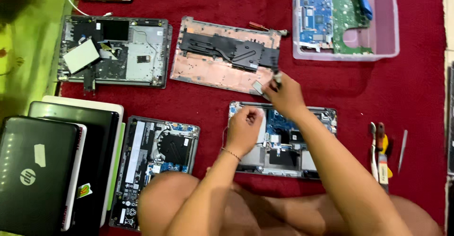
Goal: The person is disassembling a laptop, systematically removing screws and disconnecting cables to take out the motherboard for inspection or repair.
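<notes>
The right hand pinched a small tool just above the open laptop. The left hand rested curled on the laptop's left side, nearer it, holding nothing.

On my left, the closed black laptop atop the stack carries a pale rectangular sticker and a round silver emblem. A small green-and-red sticker sits on the laptop beneath. The opened laptop beside them shows a long white label strip.
</notes>
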